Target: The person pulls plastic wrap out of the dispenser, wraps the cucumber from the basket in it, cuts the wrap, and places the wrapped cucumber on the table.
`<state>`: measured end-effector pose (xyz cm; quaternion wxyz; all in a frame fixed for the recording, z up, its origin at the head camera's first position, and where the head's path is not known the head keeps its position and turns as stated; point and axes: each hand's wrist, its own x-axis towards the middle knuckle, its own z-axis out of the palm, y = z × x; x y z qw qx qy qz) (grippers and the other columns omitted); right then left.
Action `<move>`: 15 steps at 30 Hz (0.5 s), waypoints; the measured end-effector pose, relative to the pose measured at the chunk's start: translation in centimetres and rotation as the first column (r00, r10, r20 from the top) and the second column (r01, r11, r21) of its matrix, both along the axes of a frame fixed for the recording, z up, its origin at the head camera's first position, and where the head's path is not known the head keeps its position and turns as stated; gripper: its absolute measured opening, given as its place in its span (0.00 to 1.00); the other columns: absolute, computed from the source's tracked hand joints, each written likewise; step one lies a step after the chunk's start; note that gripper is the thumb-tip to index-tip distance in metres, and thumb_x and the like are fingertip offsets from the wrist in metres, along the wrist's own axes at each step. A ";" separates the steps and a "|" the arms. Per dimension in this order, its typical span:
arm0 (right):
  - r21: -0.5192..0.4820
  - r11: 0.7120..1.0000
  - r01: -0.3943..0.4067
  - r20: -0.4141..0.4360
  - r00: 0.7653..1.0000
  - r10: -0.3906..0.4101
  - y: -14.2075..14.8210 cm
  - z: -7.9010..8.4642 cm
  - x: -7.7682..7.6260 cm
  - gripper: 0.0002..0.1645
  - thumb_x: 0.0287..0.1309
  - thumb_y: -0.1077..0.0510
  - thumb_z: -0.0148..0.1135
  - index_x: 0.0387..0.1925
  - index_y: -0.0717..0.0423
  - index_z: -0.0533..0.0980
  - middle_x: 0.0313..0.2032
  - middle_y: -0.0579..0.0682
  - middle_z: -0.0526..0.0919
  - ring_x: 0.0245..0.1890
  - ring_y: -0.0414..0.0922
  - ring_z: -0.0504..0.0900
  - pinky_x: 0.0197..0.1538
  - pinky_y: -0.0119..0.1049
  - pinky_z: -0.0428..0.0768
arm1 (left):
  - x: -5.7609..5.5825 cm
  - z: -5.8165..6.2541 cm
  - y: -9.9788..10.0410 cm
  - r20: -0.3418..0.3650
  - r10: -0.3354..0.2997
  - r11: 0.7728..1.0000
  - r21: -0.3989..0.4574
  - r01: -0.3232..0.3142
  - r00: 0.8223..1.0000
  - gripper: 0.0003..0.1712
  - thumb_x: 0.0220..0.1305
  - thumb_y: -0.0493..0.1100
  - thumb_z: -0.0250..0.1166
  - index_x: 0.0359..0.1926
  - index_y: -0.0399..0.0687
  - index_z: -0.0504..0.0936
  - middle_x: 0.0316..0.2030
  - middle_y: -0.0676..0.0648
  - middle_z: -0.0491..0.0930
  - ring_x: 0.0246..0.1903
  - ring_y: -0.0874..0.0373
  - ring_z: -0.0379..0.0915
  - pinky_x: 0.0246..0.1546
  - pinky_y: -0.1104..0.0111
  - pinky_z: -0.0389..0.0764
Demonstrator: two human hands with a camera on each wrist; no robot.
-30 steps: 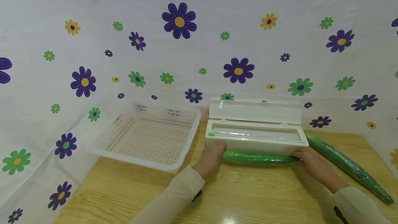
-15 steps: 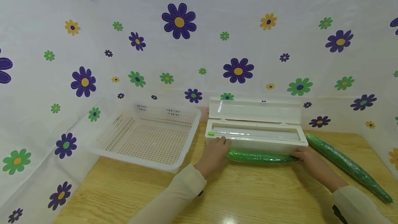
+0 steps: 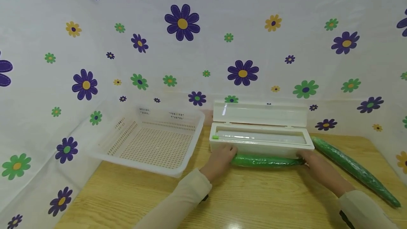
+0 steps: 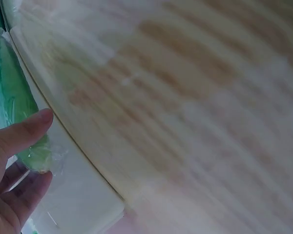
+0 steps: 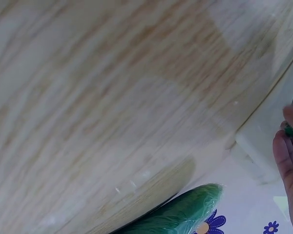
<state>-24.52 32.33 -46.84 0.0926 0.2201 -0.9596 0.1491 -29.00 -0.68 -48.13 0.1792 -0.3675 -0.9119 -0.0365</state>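
A cucumber [image 3: 267, 160] in shiny clear film lies crosswise before the white cling film dispenser [image 3: 262, 149]. My left hand [image 3: 220, 162] holds its lighter left end; in the left wrist view the thumb [image 4: 31, 129] is on one side and the fingertips [image 4: 39, 187] are around the tip, where loose film sticks out. At the dark right end, my right hand [image 3: 319, 169] pinches the cucumber between thumb and fingers, as the right wrist view also shows at its edge. Inside the dispenser sits a film roll [image 3: 260, 136], with its lid [image 3: 260, 114] raised.
A second film-wrapped cucumber [image 3: 356, 170] lies slantwise on the right side of the wooden table [image 3: 254, 200]. To the left stands a white perforated basket [image 3: 178, 170]. A flowered sheet [image 3: 210, 52] hangs behind and beside the table.
The left hand has shifted slightly right; its fingers showed higher over the dispenser's front half a second ago and are lower now. The right hand stays at the cucumber's right end.
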 end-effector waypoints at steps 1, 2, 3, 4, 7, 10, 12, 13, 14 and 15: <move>0.000 1.000 0.002 -0.001 1.000 -0.002 0.0 0.0 0.0 0.14 0.46 0.75 0.64 0.37 0.65 0.74 0.35 0.57 0.82 0.38 0.52 0.81 0.42 0.48 0.80 | 0.0 0.1 0.0 0.009 -0.003 1.000 0.005 0.003 1.000 0.11 0.57 0.32 0.63 0.41 0.47 0.76 0.38 0.50 0.79 0.37 0.60 0.76 0.39 0.72 0.78; 0.003 1.000 -0.003 -0.015 1.000 0.003 0.0 0.0 -0.1 0.14 0.45 0.75 0.65 0.35 0.63 0.74 0.34 0.55 0.81 0.36 0.50 0.80 0.40 0.46 0.80 | 0.0 0.1 0.0 0.017 -0.004 1.000 0.008 0.004 1.000 0.11 0.57 0.33 0.63 0.41 0.47 0.76 0.38 0.50 0.79 0.37 0.60 0.76 0.38 0.73 0.78; 0.005 1.000 -0.010 -0.034 0.999 0.010 0.0 -0.1 -0.1 0.15 0.44 0.75 0.66 0.33 0.61 0.73 0.33 0.53 0.81 0.35 0.48 0.80 0.38 0.45 0.80 | 0.0 0.1 0.0 0.028 -0.003 1.000 0.013 0.003 1.000 0.11 0.57 0.33 0.63 0.41 0.47 0.76 0.38 0.50 0.79 0.37 0.60 0.76 0.38 0.73 0.78; 0.008 1.000 -0.015 -0.053 0.998 0.015 -0.1 -0.1 -0.1 0.15 0.43 0.74 0.67 0.32 0.60 0.73 0.32 0.52 0.80 0.34 0.47 0.80 0.37 0.44 0.79 | 0.1 0.2 0.0 0.039 -0.002 1.000 0.016 0.001 0.999 0.11 0.57 0.33 0.64 0.40 0.47 0.77 0.38 0.51 0.79 0.37 0.61 0.76 0.38 0.73 0.78; 0.028 0.999 -0.020 -0.107 0.994 0.023 -0.2 -0.3 -0.1 0.16 0.39 0.73 0.70 0.29 0.58 0.74 0.30 0.50 0.80 0.32 0.46 0.80 0.36 0.42 0.80 | 0.1 0.2 -0.1 0.061 0.002 1.000 0.020 -0.003 0.998 0.11 0.56 0.32 0.64 0.40 0.48 0.77 0.37 0.51 0.79 0.38 0.61 0.76 0.39 0.74 0.78; 0.039 0.999 -0.003 -0.114 0.993 0.007 -0.3 -0.3 0.0 0.16 0.38 0.73 0.70 0.27 0.56 0.74 0.29 0.50 0.80 0.31 0.46 0.80 0.36 0.42 0.81 | 0.0 0.1 -0.1 0.070 0.004 1.000 0.012 -0.005 0.998 0.11 0.57 0.32 0.64 0.40 0.49 0.77 0.37 0.51 0.78 0.38 0.61 0.76 0.38 0.74 0.78; 0.044 0.999 0.010 -0.111 0.994 -0.005 -0.3 -0.3 0.0 0.16 0.38 0.73 0.70 0.25 0.55 0.73 0.28 0.49 0.80 0.31 0.46 0.80 0.36 0.42 0.81 | 0.0 0.2 -0.1 0.084 0.004 1.000 0.012 -0.005 0.996 0.11 0.57 0.32 0.63 0.40 0.49 0.77 0.37 0.51 0.78 0.38 0.61 0.76 0.38 0.74 0.78; 0.042 0.999 0.015 -0.107 0.994 -0.010 -0.3 -0.3 0.0 0.16 0.38 0.73 0.70 0.25 0.55 0.73 0.28 0.49 0.80 0.31 0.46 0.80 0.36 0.43 0.81 | 0.0 0.2 -0.1 0.099 0.005 1.000 0.014 -0.006 0.995 0.11 0.58 0.32 0.63 0.41 0.49 0.77 0.38 0.50 0.79 0.38 0.61 0.77 0.39 0.74 0.78; 0.037 0.999 0.018 -0.108 0.994 -0.014 -0.3 -0.3 0.0 0.16 0.39 0.73 0.70 0.25 0.55 0.73 0.28 0.49 0.80 0.31 0.46 0.80 0.36 0.43 0.80 | 0.0 0.3 -0.1 0.117 0.007 1.000 0.016 -0.008 0.993 0.11 0.58 0.32 0.63 0.42 0.48 0.77 0.39 0.50 0.79 0.39 0.61 0.77 0.39 0.74 0.79; 0.034 0.999 0.021 -0.107 0.994 -0.017 -0.3 -0.4 0.0 0.16 0.39 0.73 0.69 0.25 0.55 0.72 0.28 0.49 0.80 0.32 0.46 0.80 0.36 0.43 0.80 | 0.0 0.4 -0.1 0.136 0.010 1.000 0.018 -0.012 0.991 0.11 0.59 0.32 0.63 0.43 0.48 0.77 0.40 0.49 0.79 0.40 0.60 0.77 0.40 0.74 0.79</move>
